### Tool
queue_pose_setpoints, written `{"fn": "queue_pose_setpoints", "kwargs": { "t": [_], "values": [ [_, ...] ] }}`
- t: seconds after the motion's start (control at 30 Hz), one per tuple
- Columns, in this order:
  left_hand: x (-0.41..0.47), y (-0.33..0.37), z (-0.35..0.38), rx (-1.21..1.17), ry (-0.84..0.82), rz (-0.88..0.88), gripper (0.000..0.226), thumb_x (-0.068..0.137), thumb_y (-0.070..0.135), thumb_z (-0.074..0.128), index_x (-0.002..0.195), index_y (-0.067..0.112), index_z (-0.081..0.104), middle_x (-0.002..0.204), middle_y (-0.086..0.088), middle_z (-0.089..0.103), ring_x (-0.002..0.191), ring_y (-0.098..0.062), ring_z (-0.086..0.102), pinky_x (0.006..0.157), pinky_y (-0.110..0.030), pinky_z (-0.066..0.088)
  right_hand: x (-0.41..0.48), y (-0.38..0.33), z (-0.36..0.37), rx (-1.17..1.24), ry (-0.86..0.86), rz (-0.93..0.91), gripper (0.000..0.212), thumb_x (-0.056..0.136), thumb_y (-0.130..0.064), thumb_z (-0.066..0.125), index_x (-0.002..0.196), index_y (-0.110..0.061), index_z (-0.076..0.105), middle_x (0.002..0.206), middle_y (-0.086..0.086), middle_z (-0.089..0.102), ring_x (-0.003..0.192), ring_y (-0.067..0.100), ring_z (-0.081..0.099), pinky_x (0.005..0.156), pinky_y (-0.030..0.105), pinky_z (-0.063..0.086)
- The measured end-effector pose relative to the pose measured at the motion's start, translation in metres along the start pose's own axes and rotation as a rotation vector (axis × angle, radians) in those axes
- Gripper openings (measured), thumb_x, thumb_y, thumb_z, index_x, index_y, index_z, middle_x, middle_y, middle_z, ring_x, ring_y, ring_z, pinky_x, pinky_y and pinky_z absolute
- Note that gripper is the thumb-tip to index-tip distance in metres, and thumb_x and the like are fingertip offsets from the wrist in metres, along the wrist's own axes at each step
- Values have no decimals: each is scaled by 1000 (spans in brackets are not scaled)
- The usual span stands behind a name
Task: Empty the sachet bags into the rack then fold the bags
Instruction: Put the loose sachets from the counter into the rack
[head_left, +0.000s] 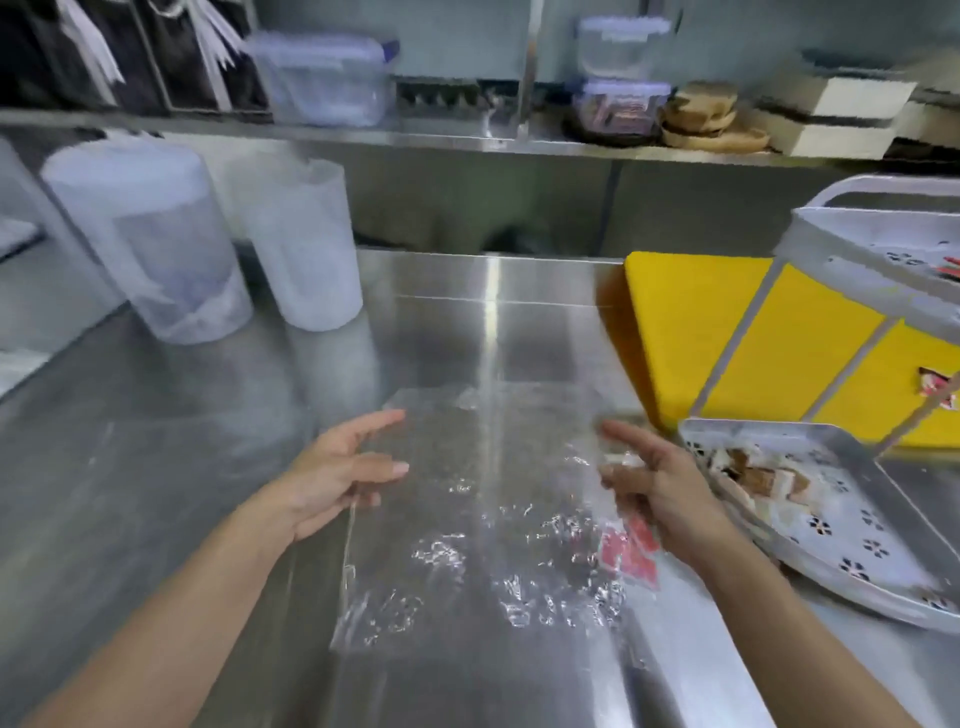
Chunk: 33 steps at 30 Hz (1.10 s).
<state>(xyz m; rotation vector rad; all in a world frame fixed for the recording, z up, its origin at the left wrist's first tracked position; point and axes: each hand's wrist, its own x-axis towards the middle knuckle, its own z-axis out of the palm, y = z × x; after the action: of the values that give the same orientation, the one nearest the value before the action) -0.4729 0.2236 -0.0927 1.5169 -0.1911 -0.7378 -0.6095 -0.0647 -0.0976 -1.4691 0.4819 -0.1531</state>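
A clear, crinkled plastic bag (467, 519) is stretched out between my two hands over the steel counter. My left hand (332, 478) pinches its left edge. My right hand (660, 488) grips its right edge, where a red and white printed patch (631, 553) shows through the plastic. To the right stands a white perforated two-tier rack (831, 525). Its lower tray holds brown and white sachets (914, 478); its upper tray (883, 265) sits on slanted posts.
A yellow cutting board (701, 332) lies under the rack. Two clear cylindrical containers (156, 244) (301, 234) stand at the back left. A steel shelf (467, 137) behind carries lidded plastic boxes, wooden items and white boxes. The steel counter (208, 467) runs left of the bag.
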Motion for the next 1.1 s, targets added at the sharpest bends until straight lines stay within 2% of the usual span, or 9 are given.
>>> {"fn": "queue_pose_setpoints", "kwargs": {
  "t": [0.1, 0.23, 0.4, 0.5, 0.6, 0.67, 0.77, 0.9, 1.1],
  "values": [
    [-18, 2, -42, 17, -8, 11, 80, 59, -9, 73, 125, 30, 49, 80, -4, 55, 61, -6, 59, 46, -16, 48, 16, -3, 37, -28, -127, -1, 58, 76, 11, 62, 124, -21, 55, 61, 15, 50, 44, 15, 40, 37, 20, 30],
    [-38, -3, -101, 16, 68, 52, 85, 67, -13, 68, 133, 34, 45, 105, -2, 52, 87, -19, 51, 61, -21, 54, 31, 0, 94, -62, -259, 11, 62, 76, 13, 62, 126, -23, 50, 57, 11, 43, 47, 17, 38, 40, 22, 31],
    [-68, -18, -168, 55, 200, 40, 83, 74, -20, 58, 133, 37, 44, 113, 16, 49, 92, -9, 48, 82, -38, 50, 45, 14, 172, -178, -368, 58, 66, 76, 10, 64, 133, -17, 45, 58, 10, 39, 47, 18, 34, 40, 22, 30],
    [-85, -30, -202, 141, 266, -4, 82, 78, -19, 55, 137, 35, 38, 121, 12, 44, 97, -15, 49, 78, -33, 48, 47, 29, 219, -284, -421, 92, 68, 75, 13, 64, 133, -14, 43, 48, 1, 45, 36, 9, 39, 37, 19, 33],
    [-97, -46, -229, 394, 397, -49, 81, 79, -18, 54, 139, 33, 36, 141, 11, 34, 108, -13, 52, 83, -28, 50, 42, 42, 262, -481, -489, 36, 61, 77, 12, 63, 132, -3, 43, 74, 7, 56, 38, 1, 49, 40, 14, 40],
    [-101, -57, -238, 575, 493, -15, 75, 77, -19, 54, 135, 27, 42, 142, 0, 39, 117, -19, 49, 89, -17, 45, 38, 49, 284, -661, -486, -71, 50, 81, 4, 61, 129, 3, 47, 100, 16, 57, 70, 8, 63, 60, 15, 45],
    [-107, -76, -250, 924, 635, -31, 53, 77, -12, 56, 127, 5, 52, 120, -7, 52, 107, -22, 50, 81, -11, 37, 37, 67, 307, -957, -531, -162, 53, 86, -16, 58, 136, -10, 42, 135, 12, 45, 122, 25, 48, 96, 20, 32],
    [-107, -115, -264, 1245, 598, -459, 53, 89, 24, 48, 140, 21, 34, 144, -7, 37, 129, -33, 34, 107, -42, 31, 37, 91, 317, -1334, -466, -293, 57, 86, -38, 52, 139, -26, 34, 139, 9, 35, 124, 31, 41, 102, 39, 34],
    [-103, -118, -252, 1354, 649, -469, 50, 88, 22, 43, 137, 19, 34, 140, -8, 39, 126, -33, 36, 102, -43, 36, 38, 86, 314, -1426, -466, -291, 55, 88, -47, 47, 137, -27, 34, 140, 8, 34, 124, 33, 38, 104, 44, 31]
  ]
}}
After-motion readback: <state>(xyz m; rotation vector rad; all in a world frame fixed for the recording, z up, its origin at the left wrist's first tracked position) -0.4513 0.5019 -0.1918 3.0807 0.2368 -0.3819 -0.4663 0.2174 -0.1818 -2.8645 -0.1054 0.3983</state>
